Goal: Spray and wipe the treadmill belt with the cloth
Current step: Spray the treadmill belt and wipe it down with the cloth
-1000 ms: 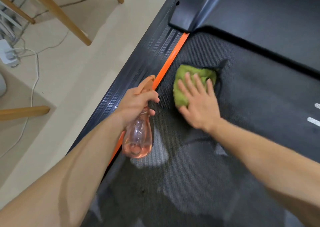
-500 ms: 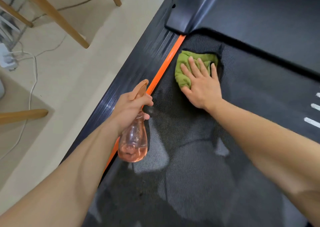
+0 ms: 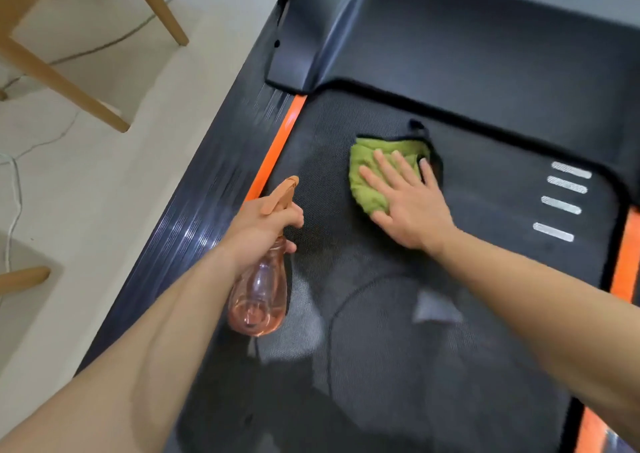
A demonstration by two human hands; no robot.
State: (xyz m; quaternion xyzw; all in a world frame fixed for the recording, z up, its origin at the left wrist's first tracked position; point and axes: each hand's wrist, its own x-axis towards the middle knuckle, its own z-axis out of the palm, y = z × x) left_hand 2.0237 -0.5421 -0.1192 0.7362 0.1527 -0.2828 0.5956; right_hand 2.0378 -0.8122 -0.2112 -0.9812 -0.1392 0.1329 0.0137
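Nearest to cam: both bare forearms enter from the bottom edge, L from lower left, R from lower right. Under them lies the dark grey textured treadmill belt [image 3: 381,383], w/ paler grey patches [image 3: 294,331] on it; wet or glare, cannot tell.

L hand [image 3: 258,231]: fingers curled round the neck of a translucent pink plastic spray bottle [image 3: 258,300], index finger across the front below the orange trigger head. Bottle hangs body-down over the belt's L edge, nozzle pointing away from the person. Some pink liquid sits in the bottom.

R hand [image 3: 408,206]: flat, fingers straight and slightly spread, palm down, pressing on a crumpled green cloth [image 3: 367,154]. Fingers cover the cloth's near-right part; green shows past the fingertips and to the L of the hand. Cloth lies on the belt, towards its far end, near but apart from the black moulded plastic motor cover [image 3: 467,54].

Bright orange stripe [image 3: 277,151] runs along the belt's L edge, beside a black ribbed side rail [image 3: 194,217]. Second orange stripe [image 3: 625,255] at R edge. Four short white dash marks [image 3: 561,205] on the belt, R of the hand.

Off the treadmill, L: pale beige floor [image 3: 104,175], light wooden furniture legs [image 3: 62,82], thin white cable [image 3: 15,203].
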